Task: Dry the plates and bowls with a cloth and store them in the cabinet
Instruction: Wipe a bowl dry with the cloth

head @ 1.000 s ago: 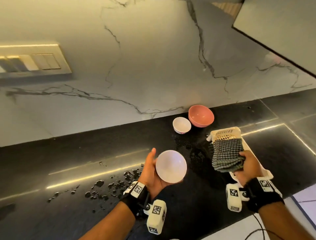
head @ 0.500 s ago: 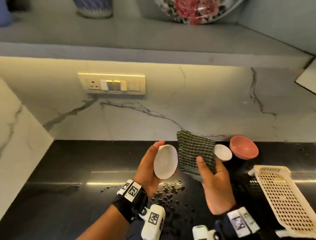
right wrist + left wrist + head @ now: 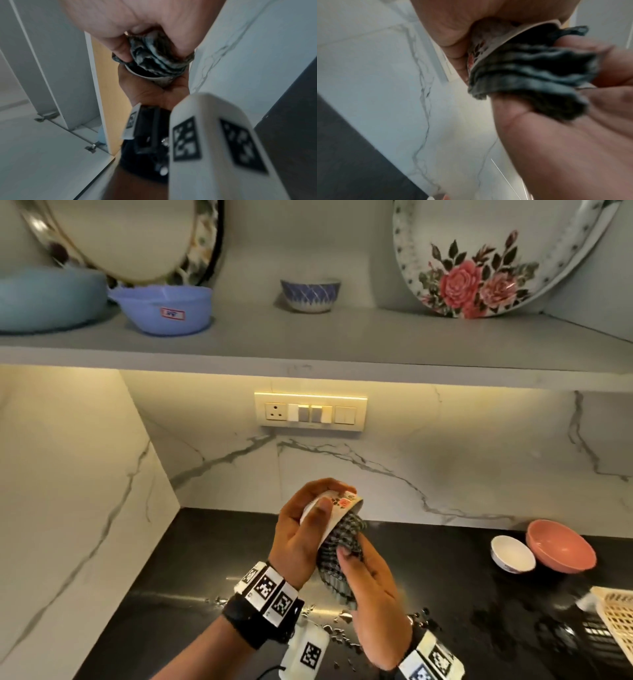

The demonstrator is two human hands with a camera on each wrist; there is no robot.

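Note:
My left hand (image 3: 308, 522) grips a small white bowl (image 3: 339, 503) with a flower print, tipped on its side above the black counter (image 3: 171, 594). The right hand (image 3: 359, 563) holds a bunched green checked cloth (image 3: 342, 539) and pushes it into the bowl's mouth. In the left wrist view the cloth (image 3: 530, 75) bulges out past the bowl (image 3: 491, 42) rim. The right wrist view shows the cloth (image 3: 154, 58) stuffed inside the bowl (image 3: 154, 78), fingers curled round it. On the counter at the right stand a second small white bowl (image 3: 512, 553) and a pink bowl (image 3: 561, 546).
The open cabinet shelf (image 3: 308, 344) above carries a blue-patterned bowl (image 3: 310, 294), a lilac plastic bowl (image 3: 162, 309), a light blue dish (image 3: 44, 299) and two large plates leaning on the back wall, one rose-printed (image 3: 479, 268). A cream drying rack (image 3: 616, 618) sits far right. Water drops (image 3: 339, 625) lie on the counter.
The right hand brought the cloth from the rack to the bowl and pushed it inside. The left hand turned the bowl onto its side. My head tilted up, showing the shelf.

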